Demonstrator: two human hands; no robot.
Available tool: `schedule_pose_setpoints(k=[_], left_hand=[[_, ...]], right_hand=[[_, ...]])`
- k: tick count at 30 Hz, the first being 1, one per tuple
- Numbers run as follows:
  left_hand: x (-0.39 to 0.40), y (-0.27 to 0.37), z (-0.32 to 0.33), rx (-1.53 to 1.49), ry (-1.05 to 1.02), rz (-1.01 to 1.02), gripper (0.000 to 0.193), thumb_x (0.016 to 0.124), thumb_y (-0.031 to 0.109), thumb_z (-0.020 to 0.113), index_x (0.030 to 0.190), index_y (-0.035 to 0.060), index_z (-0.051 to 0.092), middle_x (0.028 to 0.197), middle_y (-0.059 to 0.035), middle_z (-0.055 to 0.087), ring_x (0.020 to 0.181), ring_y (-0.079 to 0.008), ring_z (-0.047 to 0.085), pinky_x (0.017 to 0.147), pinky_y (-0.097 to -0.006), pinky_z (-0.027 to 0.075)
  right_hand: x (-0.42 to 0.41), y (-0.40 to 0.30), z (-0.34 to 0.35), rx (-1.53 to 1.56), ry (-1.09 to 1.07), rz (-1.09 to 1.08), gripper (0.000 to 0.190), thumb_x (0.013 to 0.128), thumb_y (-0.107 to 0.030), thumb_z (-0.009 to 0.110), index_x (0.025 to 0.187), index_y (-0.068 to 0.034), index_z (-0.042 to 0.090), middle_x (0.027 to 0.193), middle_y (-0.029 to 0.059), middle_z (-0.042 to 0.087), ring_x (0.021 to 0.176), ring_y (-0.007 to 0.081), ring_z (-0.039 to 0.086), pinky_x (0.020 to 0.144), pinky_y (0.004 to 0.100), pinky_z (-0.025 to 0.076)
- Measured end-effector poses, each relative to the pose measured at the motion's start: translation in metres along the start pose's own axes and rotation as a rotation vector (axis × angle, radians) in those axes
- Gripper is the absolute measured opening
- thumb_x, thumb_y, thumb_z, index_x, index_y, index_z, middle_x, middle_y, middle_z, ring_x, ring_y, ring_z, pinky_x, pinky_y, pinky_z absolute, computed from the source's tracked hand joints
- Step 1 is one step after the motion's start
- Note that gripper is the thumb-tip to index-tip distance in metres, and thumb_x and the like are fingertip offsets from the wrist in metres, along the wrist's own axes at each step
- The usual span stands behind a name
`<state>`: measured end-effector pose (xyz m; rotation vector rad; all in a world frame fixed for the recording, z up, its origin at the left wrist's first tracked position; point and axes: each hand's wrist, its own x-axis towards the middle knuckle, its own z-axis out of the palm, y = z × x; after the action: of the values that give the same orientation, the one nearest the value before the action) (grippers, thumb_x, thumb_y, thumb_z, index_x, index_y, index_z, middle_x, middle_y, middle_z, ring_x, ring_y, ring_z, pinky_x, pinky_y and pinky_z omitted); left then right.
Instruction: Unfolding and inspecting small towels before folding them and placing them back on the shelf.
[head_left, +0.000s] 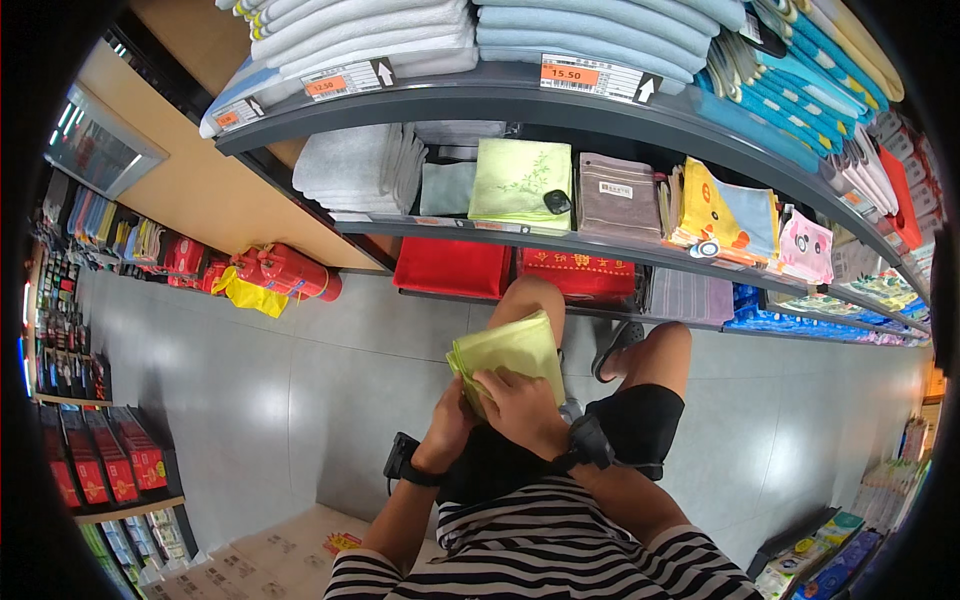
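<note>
Over my lap is a folded yellow-green towel (517, 341). My left hand (452, 420) grips its near left edge, fingers partly hidden beneath the cloth. My right hand (521, 409) lies across the towel, its fingers pinching the folded layers at that same left side. In front of me, on the middle shelf, a stack of light green towels (517, 172) with a leaf pattern carries a small black security tag (557, 202). Grey towels (356, 169) are piled to its left, and a brownish-grey towel (619, 196) stands to its right.
The upper shelf edge (480, 94) juts out above, under white towels (360, 30) and light blue towels (592, 37). Red packages (454, 266) fill the bottom shelf near my knees. Red fire extinguishers (285, 270) stand on the floor at left. A cardboard box (262, 559) sits behind me.
</note>
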<state>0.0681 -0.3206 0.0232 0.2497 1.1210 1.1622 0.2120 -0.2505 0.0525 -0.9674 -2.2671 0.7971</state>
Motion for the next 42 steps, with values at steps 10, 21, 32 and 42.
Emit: schedule_pose_setpoints(k=[10, 21, 32, 42], left_hand=[[0.016, -0.004, -0.006, 0.190, 0.070, 0.139, 0.038, 0.104, 0.020, 0.057, 0.133, -0.0038, 0.055, 0.121, -0.0104, 0.067, 0.107, -0.0170, 0.063, 0.094, -0.0313, 0.050], [0.011, 0.027, -0.015, 0.485, -0.170, 0.190, 0.067, 0.086, -0.005, 0.071, 0.145, -0.0002, 0.042, 0.130, -0.0084, 0.059, 0.120, -0.0164, 0.056, 0.103, -0.0333, 0.046], [0.022, 0.083, 0.003, 0.550, -0.110, 0.559, 0.025, 0.084, -0.007, 0.070, 0.106, 0.0047, 0.072, 0.114, -0.0072, 0.070, 0.121, -0.0193, 0.057, 0.106, -0.0361, 0.042], [0.024, 0.008, -0.031, 1.001, 0.132, 0.698, 0.033, 0.073, -0.011, 0.074, 0.092, 0.0160, 0.077, 0.153, -0.0178, 0.042, 0.136, -0.0398, 0.048, 0.108, -0.0481, 0.045]], right_hand=[[0.022, 0.070, -0.054, 0.163, 0.110, 0.134, 0.029, 0.093, -0.020, 0.070, 0.119, -0.007, 0.067, 0.092, 0.0154, 0.062, 0.085, 0.0352, 0.065, 0.075, 0.0414, 0.053], [0.037, 0.126, -0.053, 0.397, -0.165, 0.246, 0.021, 0.097, -0.018, 0.067, 0.110, -0.003, 0.059, 0.095, 0.0117, 0.063, 0.084, 0.0217, 0.064, 0.075, 0.0343, 0.050], [0.057, 0.067, -0.116, 0.811, 0.053, 0.227, 0.034, 0.084, 0.002, 0.078, 0.116, -0.003, 0.066, 0.096, 0.0038, 0.070, 0.092, 0.0108, 0.064, 0.083, 0.0272, 0.052], [-0.045, 0.073, -0.079, 0.262, -0.278, -0.010, 0.020, 0.073, 0.006, 0.071, 0.090, -0.004, 0.066, 0.098, 0.0089, 0.064, 0.104, 0.0315, 0.059, 0.090, 0.0400, 0.051]])
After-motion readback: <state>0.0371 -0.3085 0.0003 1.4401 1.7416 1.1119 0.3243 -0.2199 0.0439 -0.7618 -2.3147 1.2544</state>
